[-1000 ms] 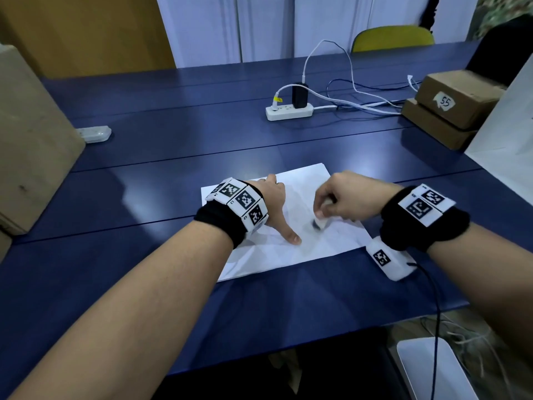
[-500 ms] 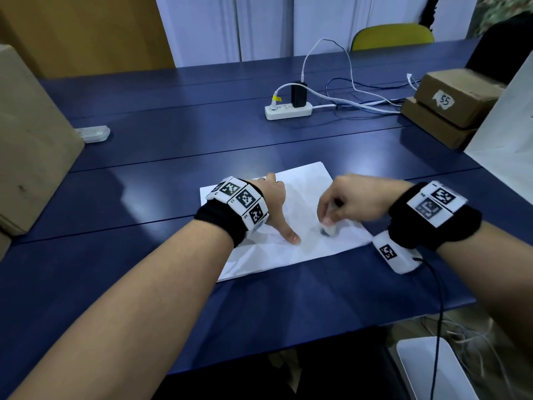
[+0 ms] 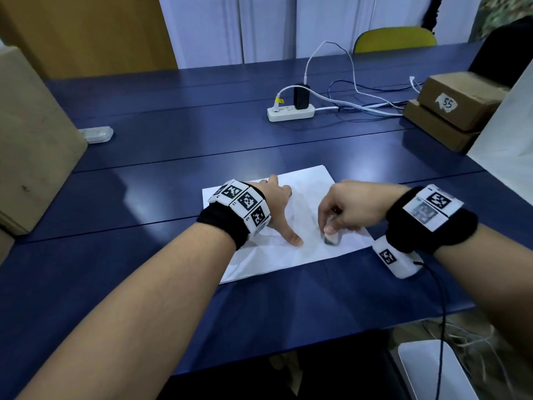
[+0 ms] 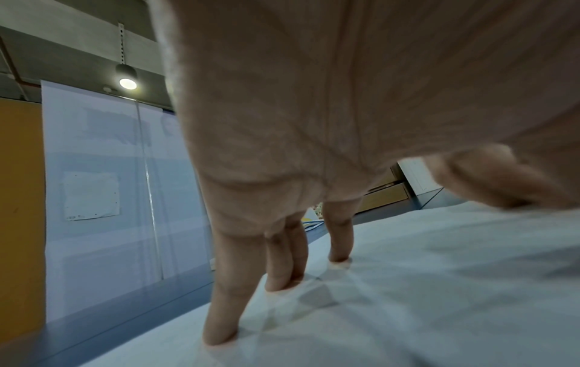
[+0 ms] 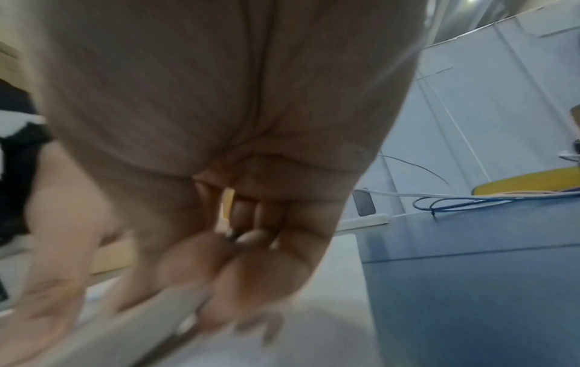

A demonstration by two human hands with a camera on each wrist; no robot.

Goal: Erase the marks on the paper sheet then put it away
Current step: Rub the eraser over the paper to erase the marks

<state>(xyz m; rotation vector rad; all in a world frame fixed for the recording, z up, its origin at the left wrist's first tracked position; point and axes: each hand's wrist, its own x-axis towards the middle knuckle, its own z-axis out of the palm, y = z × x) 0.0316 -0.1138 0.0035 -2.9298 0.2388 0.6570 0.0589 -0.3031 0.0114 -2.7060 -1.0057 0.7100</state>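
- The paper sheet (image 3: 277, 255) lies flat near the bench's (image 3: 173, 174) near edge.
- The left hand (image 3: 277, 203) presses it with straight, spread fingers (image 4: 226, 310).
- The right hand (image 3: 352, 206) pinches an eraser (image 3: 331, 238) against the sheet.

office or meeting room, long blue table (image 3: 161, 174), power strip (image 3: 290, 113) with cables beyond the hands, stacked cardboard boxes (image 3: 452, 108) far right, yellow chair (image 3: 395, 39)
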